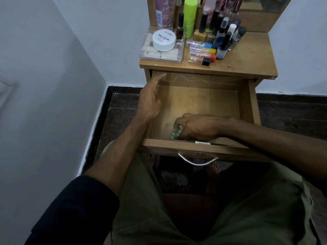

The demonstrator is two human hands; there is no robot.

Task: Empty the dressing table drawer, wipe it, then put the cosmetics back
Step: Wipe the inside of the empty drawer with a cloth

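I am seated in front of a small wooden dressing table [247,55], looking down at its drawer [198,103], which is pulled out over my lap. The drawer's bottom is bare wood apart from my hands. My right hand [200,126] reaches in from the right and lies low in the near part of the drawer, close to the front panel, fingers curled down around a pale green cloth [177,132] that is bunched under my palm and pressed to the drawer floor. Only the cloth's left end shows past my fingers. My left hand [150,99] rests against the drawer's left wall, fingers held straight and loosely together, pointing towards the back corner and gripping nothing.

The cosmetics are up on the tabletop, behind the drawer. On the left sits a clear box [161,52] with a round white jar [163,39] on top of it, lettered as nail polish. A green tube [189,16] stands behind. On the right, dark bottles [224,32] stand bunched together, with a few small tubes [201,52] lying on their sides in front. A metal handle [198,160] hangs on the drawer front.
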